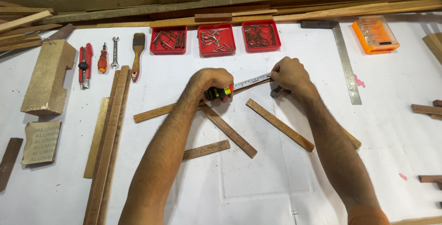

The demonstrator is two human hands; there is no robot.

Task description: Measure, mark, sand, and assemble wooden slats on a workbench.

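My left hand (215,80) grips the black, yellow and orange case of a tape measure (220,91). Its pale blade (251,81) runs right to my right hand (289,74), whose fingertips pinch the blade's end. The blade lies along a long thin wooden strip (154,112) on the white table. A hammer head (276,92) shows just below my right hand. More wooden strips lie beneath my arms: a diagonal strip (278,124), a crossed strip (229,130) and a short strip (206,149).
Three red trays of nails (215,39) stand at the back, next to a brush (137,54), spanner, screwdriver and red cutter (84,65). A steel square (345,61) and orange case (375,33) lie right. Long slats (108,147), a block and sandpaper (41,142) lie left.
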